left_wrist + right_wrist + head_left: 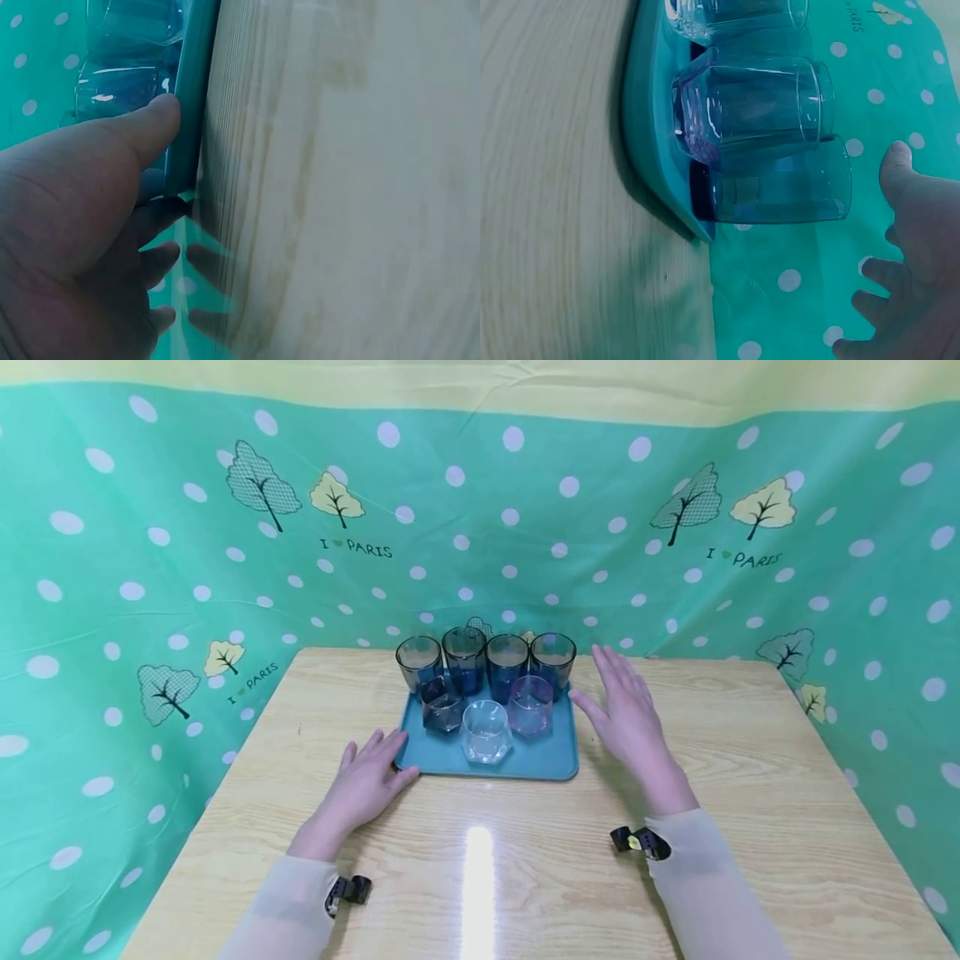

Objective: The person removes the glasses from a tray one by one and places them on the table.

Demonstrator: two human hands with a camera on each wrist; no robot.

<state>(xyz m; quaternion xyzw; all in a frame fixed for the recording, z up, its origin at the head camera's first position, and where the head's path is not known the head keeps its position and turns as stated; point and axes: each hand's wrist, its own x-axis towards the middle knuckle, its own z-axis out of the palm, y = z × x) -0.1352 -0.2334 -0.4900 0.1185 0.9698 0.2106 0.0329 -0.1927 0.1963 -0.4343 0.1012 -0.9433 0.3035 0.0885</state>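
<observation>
A: Left hand [367,781] is lying with its fingers loosely spread, touching the near left corner of a tray [435,756] without clutching it. Right hand [630,718] is hanging spread just beside the tray's right side, holding nothing.

B: What's it carrying in the head view?

A: I'm counting seven glasses. Four tall tapered ones [507,670] are lining the back, smoky and see-through. Three short faceted ones are standing in front: a dark one [441,708], a clear one [486,735] nearest, a purplish one [531,708]. Tray's smooth teal-blue with rounded corners, sitting on the far part of the table [750,760].

B: And the room?

A: Table's pale wood grain, glare streaking down its near middle. Green polka-dot cloth [510,552] is hanging behind it, with printed trees and "PARIS".

B: Wrist cams?

A: Left one's showing the thumb resting against the tray rim. Right one's showing the thumb and fingers sitting apart from the glasses.
</observation>
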